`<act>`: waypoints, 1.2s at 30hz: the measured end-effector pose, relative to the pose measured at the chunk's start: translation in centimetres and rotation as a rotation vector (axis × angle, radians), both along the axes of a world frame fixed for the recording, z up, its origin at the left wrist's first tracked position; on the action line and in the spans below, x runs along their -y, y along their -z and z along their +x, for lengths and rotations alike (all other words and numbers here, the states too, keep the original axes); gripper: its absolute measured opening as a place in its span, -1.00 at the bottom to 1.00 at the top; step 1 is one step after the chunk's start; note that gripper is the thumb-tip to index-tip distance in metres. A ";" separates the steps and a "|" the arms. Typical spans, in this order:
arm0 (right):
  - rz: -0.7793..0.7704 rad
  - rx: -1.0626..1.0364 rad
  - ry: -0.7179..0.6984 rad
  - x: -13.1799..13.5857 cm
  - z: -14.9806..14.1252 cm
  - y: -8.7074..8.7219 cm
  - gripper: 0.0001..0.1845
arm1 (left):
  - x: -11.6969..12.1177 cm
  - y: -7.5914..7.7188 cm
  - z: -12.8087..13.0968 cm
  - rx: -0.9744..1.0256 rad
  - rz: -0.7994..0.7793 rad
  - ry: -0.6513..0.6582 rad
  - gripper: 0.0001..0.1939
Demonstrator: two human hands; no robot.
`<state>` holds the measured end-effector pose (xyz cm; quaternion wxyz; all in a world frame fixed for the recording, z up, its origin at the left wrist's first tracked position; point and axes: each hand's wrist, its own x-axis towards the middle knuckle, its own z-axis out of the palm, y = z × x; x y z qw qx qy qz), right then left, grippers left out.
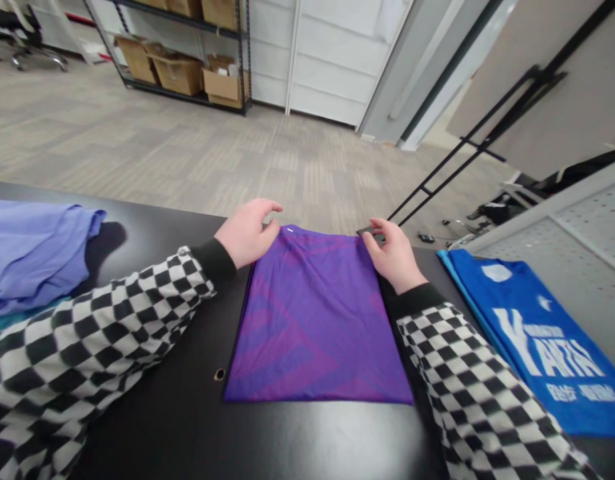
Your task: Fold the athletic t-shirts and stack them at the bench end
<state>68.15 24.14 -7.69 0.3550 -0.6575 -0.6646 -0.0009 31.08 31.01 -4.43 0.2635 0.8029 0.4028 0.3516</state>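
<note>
A folded purple garment (317, 320) with magenta patterning lies flat on the black table (152, 427), its far edge along the table's far side. My left hand (250, 233) is at its far left corner, the thumb touching the cloth and the index finger stretched out apart from it. At the far right corner is my right hand (393, 253), its thumb near or on the cloth and its bent fingers raised, with a gap between. Both hands look open. A small white mark shows at the garment's far left edge.
Blue folded shirts (542, 340) with white print are stacked at the right. Loose lavender cloth (37, 247) lies at the left over something teal. The table has a round hole (219, 375). Beyond stand a shelf (187, 97) with cardboard boxes and a black-framed stand (467, 150).
</note>
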 end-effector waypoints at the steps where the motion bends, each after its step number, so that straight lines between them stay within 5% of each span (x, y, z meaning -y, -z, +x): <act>1: 0.006 0.061 0.001 0.4 0.1 -0.1 -0.51 | 1.2 -0.1 0.0 -0.063 0.033 0.081 -0.57; 4: -0.063 0.171 0.027 1.2 -0.1 -0.2 -0.61 | 4.2 0.5 0.2 -0.269 0.026 0.255 -0.38; 12: -0.228 0.234 0.128 1.1 -0.6 0.4 -0.64 | 4.3 2.8 -0.9 -0.542 -0.021 0.179 -0.02; 18: -0.099 0.171 0.098 1.1 -0.8 0.2 -0.60 | 4.6 1.6 -0.9 -0.606 0.051 0.136 -0.05; 22: 0.026 0.184 -0.031 2.3 -1.6 -1.6 -0.65 | 9.4 -0.4 -1.1 -0.516 0.177 0.117 -0.14; 25: 0.035 0.179 -0.161 6.0 -3.1 -4.0 -0.64 | 14.9 -0.8 -2.8 -0.499 0.239 0.262 -0.21; 28: -0.039 0.161 -0.290 12.5 -5.4 -5.3 -0.54 | 19.5 0.3 -5.5 -0.548 0.284 0.351 -0.20; 32: -0.330 0.276 -0.464 21.1 -8.2 -3.8 -0.21 | 22.1 2.1 -8.2 -0.633 0.291 0.379 -0.14; 36: -0.416 0.337 -0.376 26.1 -8.7 -2.4 -0.09 | 22.9 2.3 -9.2 -0.645 0.300 0.348 -0.12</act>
